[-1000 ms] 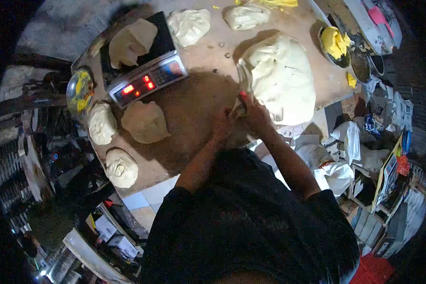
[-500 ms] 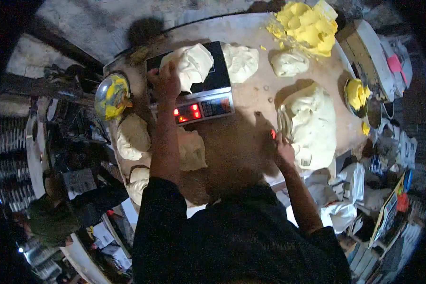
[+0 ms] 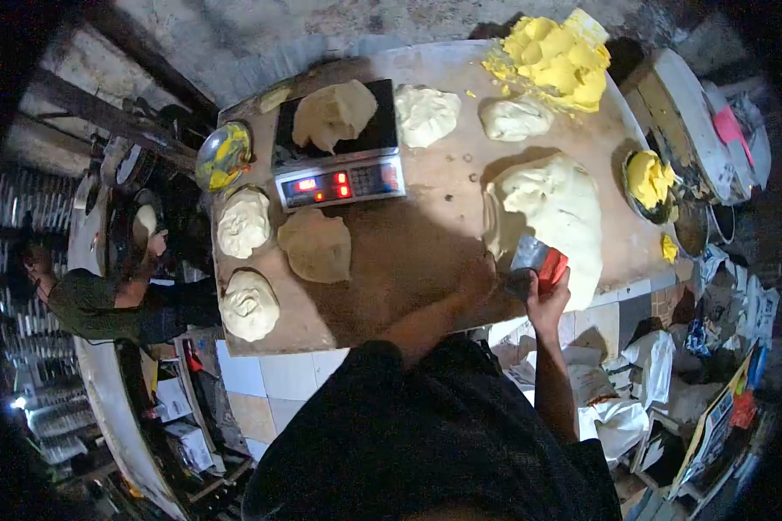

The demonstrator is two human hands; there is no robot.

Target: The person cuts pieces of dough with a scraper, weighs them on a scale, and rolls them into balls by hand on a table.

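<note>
My right hand [image 3: 549, 300] is closed around the red handle of a dough scraper [image 3: 530, 254], whose metal blade is tilted over the near left side of a large mound of dough [image 3: 560, 204]. Beside that mound's lower left edge is my left hand [image 3: 480, 282], in shadow; its fingers are too dark to make out. A dough piece [image 3: 334, 115] lies on the black plate of a digital scale [image 3: 375, 180] with lit red digits. Another dough piece [image 3: 315, 246] rests on the table just below the scale.
Several dough portions [image 3: 245, 221] sit around the wooden table [image 3: 408, 300]. A yellow, butter-like heap [image 3: 556, 61] is at the far right, with a bowl of the same stuff [image 3: 649, 178] at the right edge. A smeared metal bowl [image 3: 224, 156] stands left. Another person [image 3: 104, 304] is at far left.
My left hand has left the dough on the scale and come down right to the large mound. The scraper in my right hand has lifted and turned, its blade now showing.
</note>
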